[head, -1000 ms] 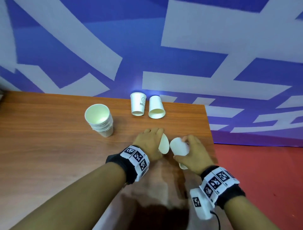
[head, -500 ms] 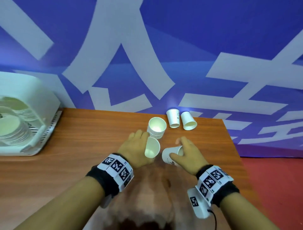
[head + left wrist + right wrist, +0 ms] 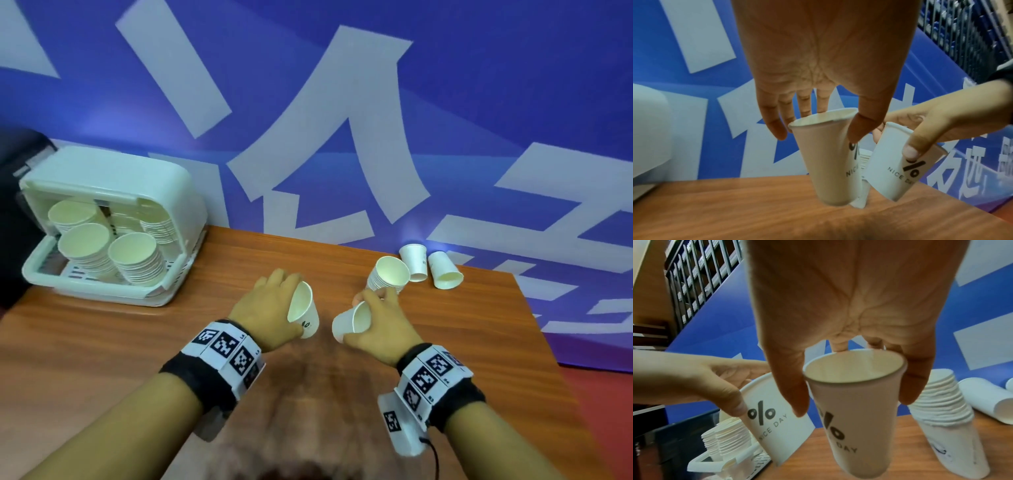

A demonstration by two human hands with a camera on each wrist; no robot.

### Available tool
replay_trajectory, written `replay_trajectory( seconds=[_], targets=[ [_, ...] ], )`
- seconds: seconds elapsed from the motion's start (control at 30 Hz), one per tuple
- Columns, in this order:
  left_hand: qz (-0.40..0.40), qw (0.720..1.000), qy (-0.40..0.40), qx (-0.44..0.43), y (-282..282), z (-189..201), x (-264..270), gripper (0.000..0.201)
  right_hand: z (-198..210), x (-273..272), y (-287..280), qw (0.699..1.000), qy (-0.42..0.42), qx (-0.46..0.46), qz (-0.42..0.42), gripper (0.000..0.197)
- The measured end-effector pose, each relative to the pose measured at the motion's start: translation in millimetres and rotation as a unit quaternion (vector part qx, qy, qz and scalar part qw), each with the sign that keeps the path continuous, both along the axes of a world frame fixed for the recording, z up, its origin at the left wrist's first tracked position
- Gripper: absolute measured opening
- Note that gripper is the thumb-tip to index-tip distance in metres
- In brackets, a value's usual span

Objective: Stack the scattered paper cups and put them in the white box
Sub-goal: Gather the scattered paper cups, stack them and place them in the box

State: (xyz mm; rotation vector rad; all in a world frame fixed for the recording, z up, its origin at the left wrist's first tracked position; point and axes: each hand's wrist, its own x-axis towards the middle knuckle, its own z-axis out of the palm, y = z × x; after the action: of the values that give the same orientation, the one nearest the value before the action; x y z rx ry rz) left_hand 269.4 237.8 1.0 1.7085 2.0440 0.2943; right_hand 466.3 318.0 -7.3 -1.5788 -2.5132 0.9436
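Observation:
My left hand [image 3: 270, 305] grips a white paper cup [image 3: 303, 310] by its rim, above the wooden table [image 3: 120, 342]. In the left wrist view the same cup [image 3: 828, 159] hangs from thumb and fingers, mouth up. My right hand [image 3: 380, 318] holds a second cup [image 3: 351, 322] tilted toward the left one; the right wrist view shows it [image 3: 857, 412] pinched at the rim. The two cups are close but apart. A stack of cups [image 3: 388, 277] stands just beyond my right hand. The white box [image 3: 102, 222] sits at the far left with several stacks inside.
Two single cups lie by the blue wall: one upside down [image 3: 415, 262] and one on its side [image 3: 444, 270]. The table's right edge [image 3: 534, 329] drops to a red floor. A dark object [image 3: 17, 161] stands behind the box.
The view has swung left, bringing the white box fully into sight. Both hands have lifted their cups off the table and turned them mouth-up, drawing them nearer each other.

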Motion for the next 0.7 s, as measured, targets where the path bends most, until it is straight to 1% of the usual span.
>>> replay_trajectory(
  seconds=[0.1,0.2,0.27,0.33,0.43,0.53,0.7],
  targets=[
    [0.022,1.000,-0.001,-0.016,-20.0,-5.9,-21.6,0.084,-13.5,-18.2,-7.1,0.999,-0.013,0.002,0.032,0.062],
    [0.040,0.999,0.008,-0.020,-37.6,-6.0,-50.0,0.082,-16.8,-38.9,-18.3,0.999,-0.020,-0.012,0.044,0.080],
    [0.040,0.999,0.023,-0.018,-46.3,-4.8,-70.7,0.079,-12.4,-54.9,-24.2,0.998,-0.029,-0.020,0.055,0.089],
    [0.039,0.999,0.027,-0.010,-51.7,-2.3,-93.1,0.079,-4.3,-74.0,-26.1,0.997,-0.048,-0.013,0.062,0.089],
    [0.035,0.999,0.009,0.010,-59.3,3.2,-131.7,0.082,8.6,-111.6,-29.3,0.996,-0.060,0.014,0.057,0.083],
    [0.030,0.999,0.005,0.027,-70.8,10.0,-180.6,0.082,16.0,-163.3,-41.4,0.997,-0.058,0.029,0.045,0.079],
    [0.035,0.998,0.005,0.056,-93.2,19.8,-257.3,0.082,18.4,-252.9,-68.3,0.996,-0.047,0.045,0.057,0.081]
  ],
)
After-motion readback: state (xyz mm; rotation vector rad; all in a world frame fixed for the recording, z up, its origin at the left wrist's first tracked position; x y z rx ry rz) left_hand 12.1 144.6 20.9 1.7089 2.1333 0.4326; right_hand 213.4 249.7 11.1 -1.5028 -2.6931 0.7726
